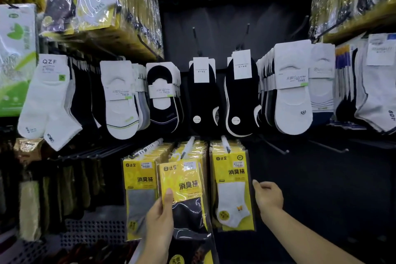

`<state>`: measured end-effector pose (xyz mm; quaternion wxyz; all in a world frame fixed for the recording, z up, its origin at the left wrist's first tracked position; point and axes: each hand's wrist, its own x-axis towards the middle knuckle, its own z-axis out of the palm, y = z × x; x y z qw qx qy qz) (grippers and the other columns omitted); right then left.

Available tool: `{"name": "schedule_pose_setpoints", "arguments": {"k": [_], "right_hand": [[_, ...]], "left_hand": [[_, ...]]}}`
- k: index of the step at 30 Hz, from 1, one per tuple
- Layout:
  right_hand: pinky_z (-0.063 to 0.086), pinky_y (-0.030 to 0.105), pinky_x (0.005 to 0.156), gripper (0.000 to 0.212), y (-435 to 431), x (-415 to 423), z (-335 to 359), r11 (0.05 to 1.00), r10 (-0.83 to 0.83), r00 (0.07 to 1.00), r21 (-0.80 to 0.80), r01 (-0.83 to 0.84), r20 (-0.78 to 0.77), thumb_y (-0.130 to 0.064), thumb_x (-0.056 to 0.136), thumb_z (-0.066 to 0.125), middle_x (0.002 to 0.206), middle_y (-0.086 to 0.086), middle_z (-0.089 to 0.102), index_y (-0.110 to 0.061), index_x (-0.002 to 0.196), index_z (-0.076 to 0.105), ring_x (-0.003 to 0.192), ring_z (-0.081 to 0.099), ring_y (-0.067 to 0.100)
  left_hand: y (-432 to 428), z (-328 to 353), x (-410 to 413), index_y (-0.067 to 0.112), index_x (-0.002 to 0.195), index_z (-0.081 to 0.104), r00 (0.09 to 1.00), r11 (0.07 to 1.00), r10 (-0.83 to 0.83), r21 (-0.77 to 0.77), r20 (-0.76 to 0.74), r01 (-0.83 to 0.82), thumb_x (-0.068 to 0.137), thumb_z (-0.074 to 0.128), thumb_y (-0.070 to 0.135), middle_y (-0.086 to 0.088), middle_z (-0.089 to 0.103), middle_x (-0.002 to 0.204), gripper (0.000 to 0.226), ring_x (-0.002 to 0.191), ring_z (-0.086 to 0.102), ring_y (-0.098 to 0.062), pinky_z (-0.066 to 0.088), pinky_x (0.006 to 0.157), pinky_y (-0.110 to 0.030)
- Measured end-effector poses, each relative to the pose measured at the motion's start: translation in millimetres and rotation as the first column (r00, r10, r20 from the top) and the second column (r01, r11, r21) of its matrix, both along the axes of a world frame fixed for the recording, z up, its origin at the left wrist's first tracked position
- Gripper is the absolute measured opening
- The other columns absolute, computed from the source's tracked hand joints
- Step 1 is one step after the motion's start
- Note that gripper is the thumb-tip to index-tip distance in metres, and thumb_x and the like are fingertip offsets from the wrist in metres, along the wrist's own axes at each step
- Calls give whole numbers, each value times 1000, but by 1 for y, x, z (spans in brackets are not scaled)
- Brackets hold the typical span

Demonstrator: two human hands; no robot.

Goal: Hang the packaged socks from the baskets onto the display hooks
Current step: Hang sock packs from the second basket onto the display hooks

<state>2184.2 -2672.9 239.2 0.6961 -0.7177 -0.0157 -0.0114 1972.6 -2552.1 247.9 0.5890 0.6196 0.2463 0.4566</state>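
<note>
head view, lower centre of the frame: left hand (pixel 159 218) grips a yellow pack of black socks (pixel 184 186), thumb on its front, its top just below the middle hook (pixel 188 147). right hand (pixel 269 196) sits at the right edge of the hanging white-sock pack (pixel 232 191); i cannot tell if it grasps it.

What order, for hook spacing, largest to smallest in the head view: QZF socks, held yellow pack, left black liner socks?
1. QZF socks.
2. Held yellow pack, in the left hand; nearer the camera, so unsure.
3. Left black liner socks.
</note>
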Motion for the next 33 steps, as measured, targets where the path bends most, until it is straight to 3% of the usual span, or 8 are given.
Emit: {"name": "schedule_pose_setpoints", "arguments": {"k": [4,8,11,17,21,25,28,33], "right_hand": [[53,47,86,21,-15,-15,-4,987,123,991,108,-116,-54,-30,93,59,89,11,63,-11,83,57,80,61,26],[55,26,69,29,-27,-56,12,860,493,870,149,-488,0,-38,96,51,99,6,66,-11,101,62,88,65,18],[55,22,71,29,-36,-77,16,780,617,785,87,-619,57,-39,93,55,101,1,72,-14,103,67,92,68,13],[56,25,77,19,-52,-77,16,867,459,874,135,-480,157,-23,93,59,94,7,74,-6,95,67,88,70,18],[55,32,80,16,-54,-64,19,911,346,925,178,-371,157,-23,94,58,88,5,72,-9,92,66,86,69,20],[55,32,77,19,-43,-55,23,913,364,906,110,-394,217,-21,93,59,84,6,72,-9,80,63,83,68,20],[44,12,55,27,-27,-49,23,925,352,905,59,-376,240,-22,93,59,63,-9,64,-11,68,55,61,59,3],[29,11,39,41,1,-31,13,954,281,939,49,-296,199,-24,91,62,45,-12,36,-16,57,39,40,33,2]], "left_hand": [[-8,-7,7,15,121,59,998,998,-57,-8,-14,57,95,44,42,10,54,109,41,107,45,-5,29,92,-24],[-30,-5,21,36,83,60,988,991,-136,-20,-78,135,93,44,44,28,64,78,20,74,57,16,38,70,-8],[-47,-2,31,36,83,61,975,979,-200,10,-100,202,94,45,43,35,66,69,21,69,57,23,43,56,-3],[-66,0,44,33,94,65,959,963,-269,0,-85,270,95,49,36,23,71,80,16,77,64,13,46,59,-5],[-69,-1,44,27,124,57,932,938,-346,-40,-107,343,96,50,31,6,68,111,30,101,62,-7,51,83,-24],[-64,-6,47,22,133,50,938,944,-330,-37,-100,328,96,51,28,15,60,104,38,88,55,4,44,67,-14],[-54,-11,52,27,130,49,954,958,-286,-47,-85,283,97,50,28,20,60,98,34,81,56,5,45,60,-10],[-42,-14,67,32,135,46,966,969,-244,0,-81,245,97,50,29,12,58,120,39,107,51,-4,40,101,-27]]}}
